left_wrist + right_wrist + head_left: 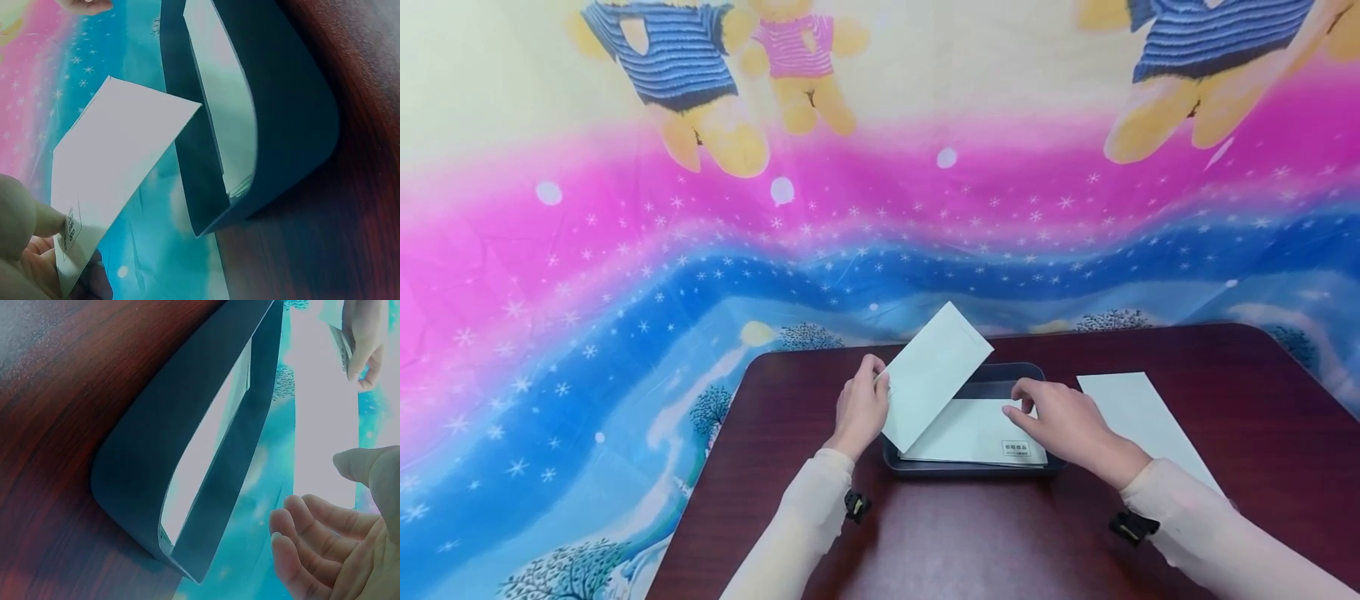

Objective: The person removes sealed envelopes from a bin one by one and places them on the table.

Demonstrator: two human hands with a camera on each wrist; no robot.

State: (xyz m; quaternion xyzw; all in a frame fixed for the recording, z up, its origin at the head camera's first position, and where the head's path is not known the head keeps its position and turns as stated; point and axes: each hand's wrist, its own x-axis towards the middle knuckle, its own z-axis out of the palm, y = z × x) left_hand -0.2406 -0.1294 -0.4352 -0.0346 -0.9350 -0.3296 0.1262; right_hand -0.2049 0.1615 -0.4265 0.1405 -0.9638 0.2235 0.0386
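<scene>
My left hand (863,406) pinches the lower left edge of a white envelope (934,375) and holds it tilted up over a dark tray (1000,374). In the left wrist view the same envelope (112,162) is gripped between thumb and fingers (37,219), and the tray (275,125) lies beside it. My right hand (1060,421) hovers over the tray's right part with its fingers loosely curved and holding nothing. A stack of white envelopes (977,433) lies in the tray, the top one bearing a small printed label (1017,450). The right wrist view shows the relaxed right hand (331,544) next to the tray (187,425).
The tray stands on a dark reddish wooden table (1225,358). A single white envelope (1142,421) lies flat on the table right of the tray, partly under my right forearm. A bright cloth with bears and snowflakes (700,233) hangs behind the table.
</scene>
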